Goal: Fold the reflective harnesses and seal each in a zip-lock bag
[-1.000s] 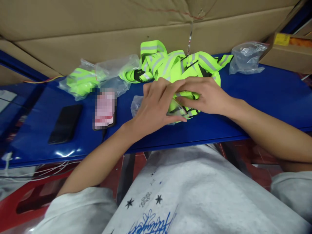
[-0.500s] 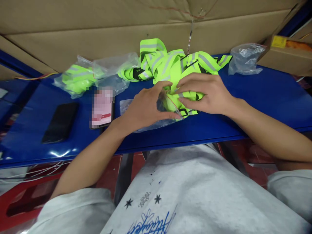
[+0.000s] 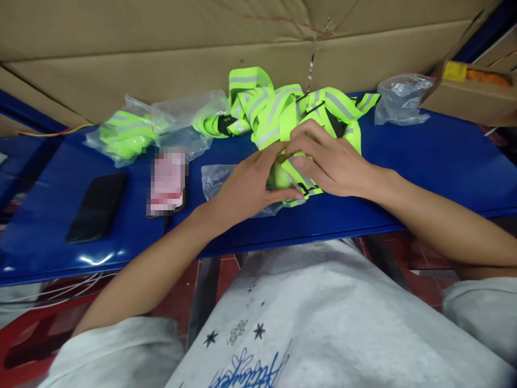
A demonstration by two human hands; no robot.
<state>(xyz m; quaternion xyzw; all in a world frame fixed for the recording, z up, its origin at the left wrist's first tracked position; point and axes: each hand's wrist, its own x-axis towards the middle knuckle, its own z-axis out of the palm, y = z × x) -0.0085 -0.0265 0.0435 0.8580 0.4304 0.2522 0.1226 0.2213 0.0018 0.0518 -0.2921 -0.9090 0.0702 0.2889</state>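
A folded neon-green strap (image 3: 299, 173) with a grey stripe and a black buckle sits partly inside the mouth of a clear plastic bag (image 3: 216, 178), low over the near side of a blue table (image 3: 424, 167). The left hand (image 3: 248, 180) curves around the bag's mouth, thumb and fingers spread apart but holding its edge; the right hand (image 3: 337, 161) is closed on the strap, its fingers bunched at the opening. Just behind lies a heap of matching straps (image 3: 277, 105). To the left, a filled bag (image 3: 131, 137) shows more neon green through its plastic, near a phone with a blurred-out screen (image 3: 167, 180) and a dark phone (image 3: 97, 207). At right, a crumpled clear bag (image 3: 404, 99) rests beside a cardboard box (image 3: 470, 102) bearing a yellow label. Brown cardboard (image 3: 161, 73) lines the back, and the person wears a pale printed shirt (image 3: 323, 312).
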